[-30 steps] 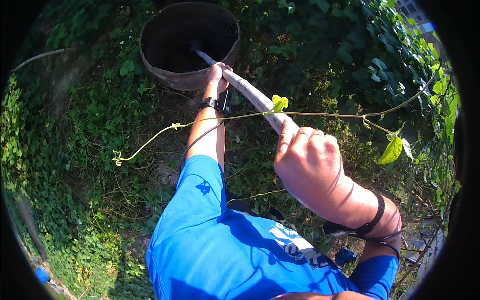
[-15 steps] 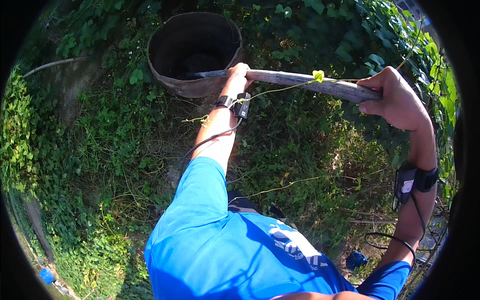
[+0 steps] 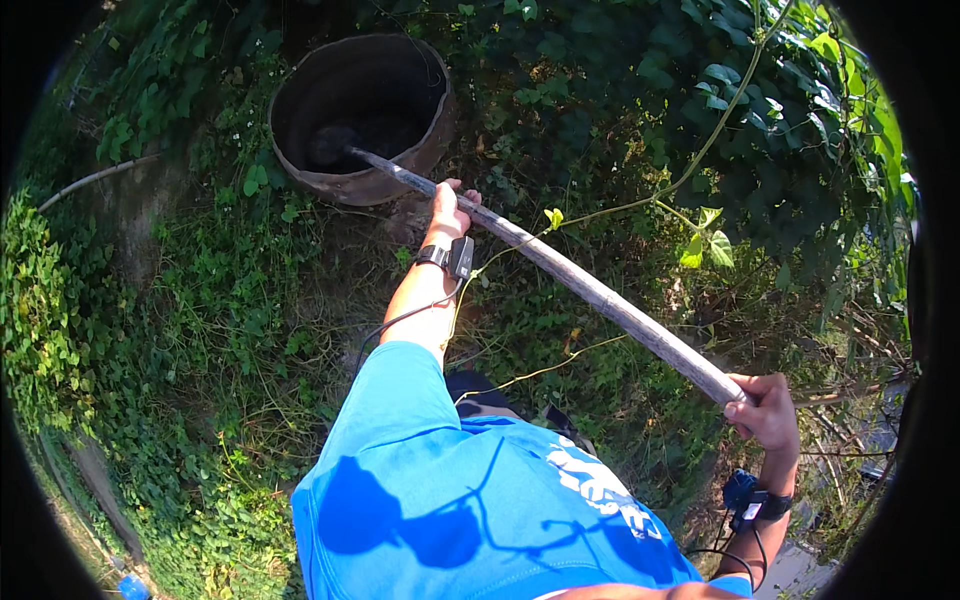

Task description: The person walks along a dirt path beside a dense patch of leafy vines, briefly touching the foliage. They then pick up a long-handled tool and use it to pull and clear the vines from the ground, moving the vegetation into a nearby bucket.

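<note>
A long, weathered wooden pole (image 3: 600,295) slants from the lower right up to the left, its far end inside a large round dark container (image 3: 432,150). Around the pole, just outside the container's near rim, my left hand (image 3: 452,203) is closed. My right hand (image 3: 766,412) grips the pole's near end, lower and further right. Deep in the container, a dark rounded shape (image 3: 333,146) shows by the pole's tip; shadow hides what it is. A thin green vine (image 3: 607,211) crosses over the pole and hangs against my left forearm.
Dense leafy creepers (image 3: 640,70) crowd the back and right. Low weeds (image 3: 230,310) cover the ground around the container. A pale bent stick (image 3: 100,180) lies at the far left. Dry branches (image 3: 850,390) stick out beside my right hand.
My right hand has come down and slightly left, so the pole slopes more steeply. Its far end has shifted left inside the container. A leafy stretch of vine now shows at right.
</note>
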`<action>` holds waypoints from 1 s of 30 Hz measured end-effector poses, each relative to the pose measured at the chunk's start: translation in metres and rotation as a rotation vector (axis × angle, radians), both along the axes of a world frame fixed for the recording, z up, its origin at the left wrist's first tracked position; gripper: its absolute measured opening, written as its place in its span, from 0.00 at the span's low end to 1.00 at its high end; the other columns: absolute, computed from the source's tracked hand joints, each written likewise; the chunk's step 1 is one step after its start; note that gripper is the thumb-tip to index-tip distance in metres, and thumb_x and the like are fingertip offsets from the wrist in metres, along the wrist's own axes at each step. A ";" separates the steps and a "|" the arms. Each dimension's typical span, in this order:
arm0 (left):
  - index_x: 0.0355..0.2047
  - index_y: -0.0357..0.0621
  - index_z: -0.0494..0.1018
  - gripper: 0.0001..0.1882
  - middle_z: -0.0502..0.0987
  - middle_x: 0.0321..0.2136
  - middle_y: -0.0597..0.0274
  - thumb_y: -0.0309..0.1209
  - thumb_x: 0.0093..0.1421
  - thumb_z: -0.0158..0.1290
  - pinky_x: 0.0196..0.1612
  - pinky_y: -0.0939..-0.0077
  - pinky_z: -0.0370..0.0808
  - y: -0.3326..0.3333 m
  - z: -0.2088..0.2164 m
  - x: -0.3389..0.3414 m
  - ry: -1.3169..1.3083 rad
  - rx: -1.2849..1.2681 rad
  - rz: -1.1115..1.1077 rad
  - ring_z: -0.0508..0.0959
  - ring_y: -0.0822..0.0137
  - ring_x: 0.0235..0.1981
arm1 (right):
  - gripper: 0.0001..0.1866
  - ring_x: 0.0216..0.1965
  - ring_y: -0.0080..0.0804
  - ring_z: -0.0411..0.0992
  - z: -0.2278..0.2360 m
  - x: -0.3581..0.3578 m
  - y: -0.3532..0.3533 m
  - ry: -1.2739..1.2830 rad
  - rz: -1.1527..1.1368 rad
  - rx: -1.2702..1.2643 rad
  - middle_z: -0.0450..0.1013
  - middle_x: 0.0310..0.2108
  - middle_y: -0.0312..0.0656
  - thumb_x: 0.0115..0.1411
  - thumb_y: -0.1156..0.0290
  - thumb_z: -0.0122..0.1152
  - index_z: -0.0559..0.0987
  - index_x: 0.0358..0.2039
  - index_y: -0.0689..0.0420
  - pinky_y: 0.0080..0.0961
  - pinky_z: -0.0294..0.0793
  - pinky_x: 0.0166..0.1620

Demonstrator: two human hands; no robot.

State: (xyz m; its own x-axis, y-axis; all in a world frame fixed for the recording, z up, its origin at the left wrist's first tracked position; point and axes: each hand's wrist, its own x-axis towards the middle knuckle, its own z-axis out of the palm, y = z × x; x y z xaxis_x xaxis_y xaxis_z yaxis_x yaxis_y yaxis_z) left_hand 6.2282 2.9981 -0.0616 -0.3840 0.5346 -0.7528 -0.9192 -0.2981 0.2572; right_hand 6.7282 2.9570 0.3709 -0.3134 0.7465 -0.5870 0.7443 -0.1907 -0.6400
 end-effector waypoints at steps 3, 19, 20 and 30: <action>0.38 0.41 0.65 0.07 0.68 0.32 0.49 0.28 0.61 0.49 0.31 0.56 0.79 -0.028 -0.014 0.016 0.093 -0.054 -0.031 0.74 0.54 0.29 | 0.26 0.15 0.15 0.67 -0.016 0.049 -0.047 -0.021 -0.057 -0.072 0.76 0.22 0.36 0.47 0.77 0.74 0.81 0.47 0.71 0.15 0.62 0.16; 0.28 0.40 0.65 0.02 0.71 0.22 0.57 0.24 0.58 0.46 0.34 0.59 0.79 -0.109 0.083 0.307 0.156 -0.148 -0.648 0.74 0.59 0.24 | 0.24 0.28 0.41 0.78 -0.042 0.391 -0.296 -0.507 -0.071 0.177 0.79 0.25 0.47 0.37 0.55 0.81 0.84 0.31 0.57 0.35 0.76 0.33; 0.28 0.40 0.65 0.03 0.71 0.22 0.57 0.24 0.57 0.47 0.36 0.57 0.79 -0.115 0.086 0.329 0.120 -0.127 -0.695 0.74 0.58 0.25 | 0.23 0.29 0.46 0.78 -0.046 0.410 -0.319 -0.573 -0.071 0.229 0.79 0.25 0.48 0.38 0.55 0.80 0.84 0.30 0.57 0.38 0.76 0.33; 0.30 0.41 0.67 0.02 0.72 0.28 0.55 0.21 0.57 0.47 0.47 0.53 0.76 -0.210 0.096 0.607 0.186 -0.023 -1.153 0.74 0.54 0.33 | 0.09 0.27 0.53 0.75 -0.099 0.603 -0.597 -0.983 -0.431 0.416 0.74 0.20 0.46 0.33 0.74 0.65 0.77 0.20 0.55 0.42 0.71 0.27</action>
State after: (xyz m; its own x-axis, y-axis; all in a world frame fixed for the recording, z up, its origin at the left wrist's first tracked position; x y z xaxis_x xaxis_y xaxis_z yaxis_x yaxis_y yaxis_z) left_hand 6.8352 2.7883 0.0347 0.2148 0.6259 -0.7498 -0.5898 0.6950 0.4112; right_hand 7.3314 2.3597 0.2720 0.4716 0.8737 -0.1195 0.8809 -0.4608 0.1078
